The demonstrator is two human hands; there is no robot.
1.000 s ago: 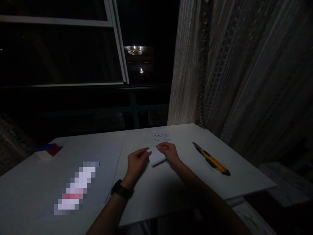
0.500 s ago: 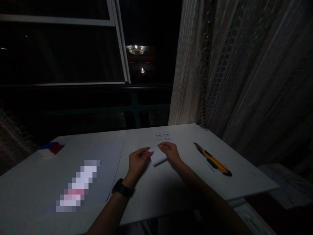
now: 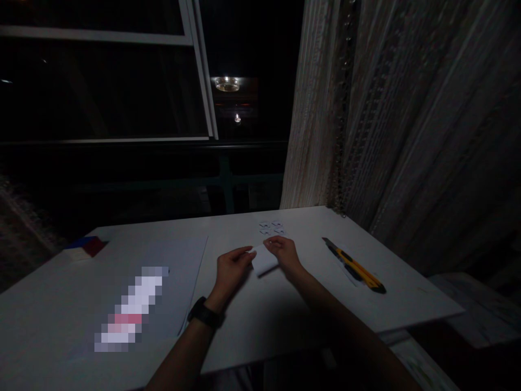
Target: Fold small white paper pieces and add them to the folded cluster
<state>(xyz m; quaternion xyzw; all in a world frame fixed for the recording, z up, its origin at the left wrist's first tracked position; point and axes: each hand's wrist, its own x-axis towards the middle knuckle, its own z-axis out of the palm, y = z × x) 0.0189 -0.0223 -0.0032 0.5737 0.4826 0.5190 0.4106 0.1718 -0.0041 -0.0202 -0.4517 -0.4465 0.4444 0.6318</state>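
Observation:
A small white piece of paper (image 3: pixel 264 262) is held between my two hands, just above the table. My left hand (image 3: pixel 233 269), with a black watch on its wrist, pinches the paper's left edge. My right hand (image 3: pixel 285 254) has its thumb and fingers closed on the upper right edge. Just beyond my fingers lie several small paper pieces with dark markings (image 3: pixel 272 228), set out in rows. To the right rests a yellow and black utility knife (image 3: pixel 355 266), its tip pointing away from me.
The white table (image 3: pixel 260 336) stretches before the window. On the left lie large white sheets (image 3: pixel 187 277) with a blurred-out item (image 3: pixel 130 309) on them. A blue, red and white cube (image 3: pixel 84 247) sits at the far left. Curtains (image 3: pixel 313 136) hang behind the right side.
Both hands keep their hold on the paper, with barely any movement. The whole view has shifted very slightly.

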